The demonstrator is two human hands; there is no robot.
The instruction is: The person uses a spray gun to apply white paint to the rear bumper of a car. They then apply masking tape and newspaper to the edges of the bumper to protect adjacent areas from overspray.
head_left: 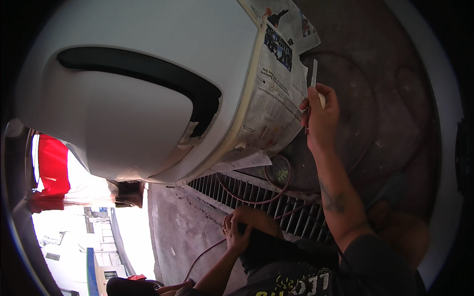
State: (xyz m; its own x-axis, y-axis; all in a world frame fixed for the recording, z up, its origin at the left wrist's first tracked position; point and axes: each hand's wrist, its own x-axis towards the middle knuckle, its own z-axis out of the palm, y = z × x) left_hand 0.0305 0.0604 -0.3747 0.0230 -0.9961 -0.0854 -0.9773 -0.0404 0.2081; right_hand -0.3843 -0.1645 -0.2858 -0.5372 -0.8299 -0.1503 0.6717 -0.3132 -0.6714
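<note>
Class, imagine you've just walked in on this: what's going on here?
A person's right hand grips a thin, pale tool, held upright beside the outer edge of some newspaper. Whether it touches the paper is unclear. The left hand rests at the knee. The newspaper is fixed with tape along the edge of a large pale panel, which carries a curved black trim.

From my head, the wide fisheye view looks down, near my right hand point(324, 121), facing the white panel point(131, 106) and floor point(180, 222).
</note>
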